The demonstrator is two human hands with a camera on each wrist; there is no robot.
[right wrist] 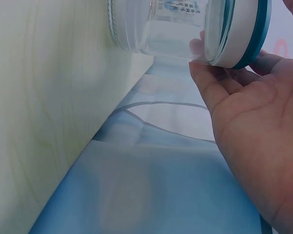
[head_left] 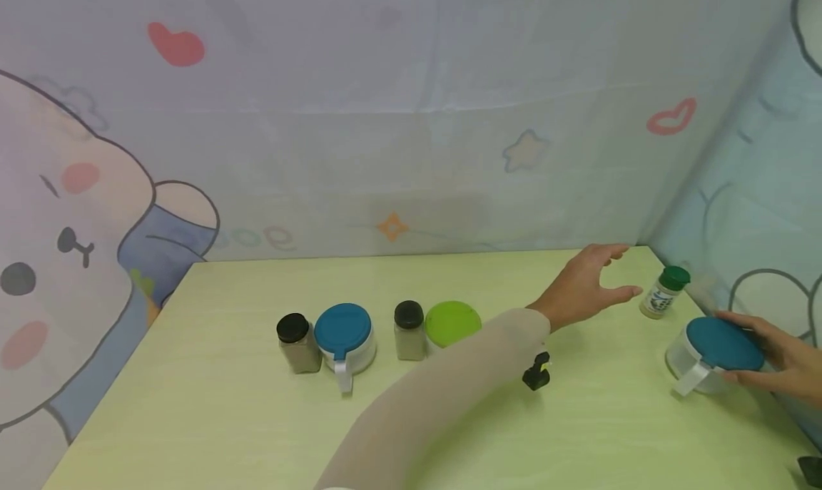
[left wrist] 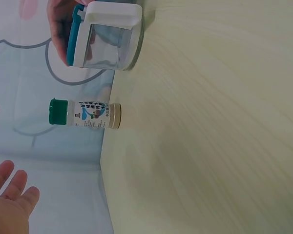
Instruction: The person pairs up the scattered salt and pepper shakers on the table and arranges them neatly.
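My right hand grips a clear seasoning jar with a blue lid and a white handle, at the table's right side. Its fingers curl about the lid's rim, as the right wrist view shows. Whether the jar's base fully touches the table, I cannot tell. Beyond it, by the right edge, stands a small shaker bottle with a green cap and a printed label. To the left of that bottle my left hand hovers apart from it, fingers extended and thumb spread, holding nothing.
Left of centre stand a black-capped bottle, another blue-lidded jar, a second black-capped bottle and a green-lidded container. My left sleeve partly hides the green-lidded one. A printed cloth hangs behind the table and along its right side.
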